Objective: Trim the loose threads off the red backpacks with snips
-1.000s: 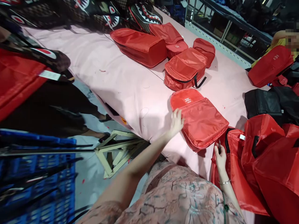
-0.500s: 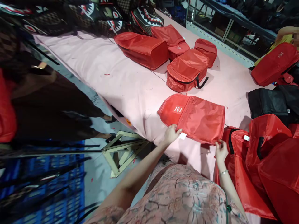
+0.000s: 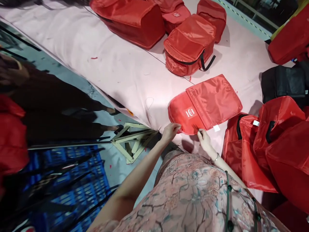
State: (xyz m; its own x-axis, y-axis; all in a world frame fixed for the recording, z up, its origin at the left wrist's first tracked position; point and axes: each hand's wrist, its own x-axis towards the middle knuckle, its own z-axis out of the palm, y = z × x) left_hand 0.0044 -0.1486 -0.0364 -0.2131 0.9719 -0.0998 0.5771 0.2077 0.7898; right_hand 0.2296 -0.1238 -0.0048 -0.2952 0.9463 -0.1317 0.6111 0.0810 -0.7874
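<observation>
Bag (image 3: 217, 100) flat on table (image 3: 125, 87), near edge; L hand (image 3: 170, 132) & R hand (image 3: 203, 138) at rounded end.
Bag is red; rounded end w/ white logo (image 3: 190, 112) faces L hand, sq. end points away to the right. White tag (image 3: 216, 128) protrudes from near side, right of R hand. L hand: thumb & fingers closed in pinch at rim; cannot tell if fabric is btwn tips. R hand: fingers closed on small dark tool (image 3: 195, 127), tip over bag near rim; tool type too small to tell. Hands near each other, not touching. Beyond bag: red bags (image 3: 190, 42), nearest w/ blk strap (image 3: 202, 62). Right of R hand: red pile (image 3: 285, 158); blk bag (image 3: 283, 82) behind it. Floor, left: blue crate (image 3: 89, 174).
</observation>
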